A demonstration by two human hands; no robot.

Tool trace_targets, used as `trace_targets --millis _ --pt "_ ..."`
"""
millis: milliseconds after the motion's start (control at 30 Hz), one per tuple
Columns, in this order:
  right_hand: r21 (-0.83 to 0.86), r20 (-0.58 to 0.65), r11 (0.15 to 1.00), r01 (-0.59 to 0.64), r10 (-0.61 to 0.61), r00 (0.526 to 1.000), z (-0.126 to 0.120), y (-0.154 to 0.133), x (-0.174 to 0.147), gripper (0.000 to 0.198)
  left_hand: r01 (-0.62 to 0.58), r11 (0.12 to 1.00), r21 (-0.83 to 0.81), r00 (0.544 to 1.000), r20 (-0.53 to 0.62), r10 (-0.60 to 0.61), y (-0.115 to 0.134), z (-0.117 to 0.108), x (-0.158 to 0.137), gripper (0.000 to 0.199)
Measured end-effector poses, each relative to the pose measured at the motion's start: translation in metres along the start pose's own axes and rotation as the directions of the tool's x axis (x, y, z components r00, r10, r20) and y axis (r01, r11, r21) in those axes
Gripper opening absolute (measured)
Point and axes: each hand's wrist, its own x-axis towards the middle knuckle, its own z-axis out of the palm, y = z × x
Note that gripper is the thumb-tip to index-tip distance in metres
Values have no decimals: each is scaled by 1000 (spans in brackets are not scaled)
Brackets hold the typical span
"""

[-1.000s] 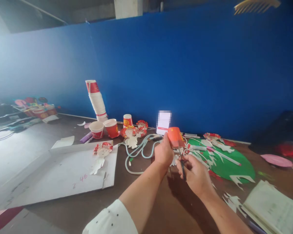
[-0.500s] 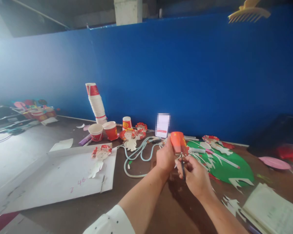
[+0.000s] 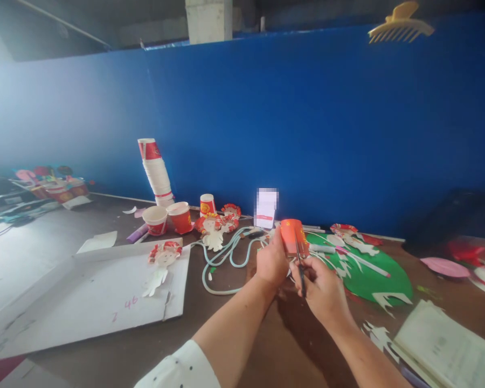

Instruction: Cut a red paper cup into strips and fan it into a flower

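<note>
The person's left hand (image 3: 272,260) grips one red paper cup (image 3: 290,233) by its left side, fingers curled around it; the cup sits just beyond that hand. The right hand (image 3: 319,283), partly closed, holds one pair of scissors (image 3: 302,279) by the handles, blades at the cup's near side. To the left stand one tall cup stack (image 3: 156,175) and two open cups (image 3: 180,218) showing white insides. Far left, at least two containers (image 3: 57,193) hold colourful items, blurred.
</note>
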Motion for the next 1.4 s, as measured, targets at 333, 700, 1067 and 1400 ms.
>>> trace_targets --millis 333,700,1067,1400 --pt "95 -21 994 -56 58 998 -3 1 3 28 -63 995 81 998 26 62 3 1 0 80" --pt "129 -56 987 -96 103 993 -6 -14 2 33 -97 989 110 995 -3 98 -1 3 2 83" --pt "166 -26 976 -142 149 989 -9 -10 4 31 -68 997 31 998 -3 68 -3 1 1 69" --pt "75 58 992 -106 101 993 0 2 6 26 71 996 -61 997 21 -70 -6 -4 5 65"
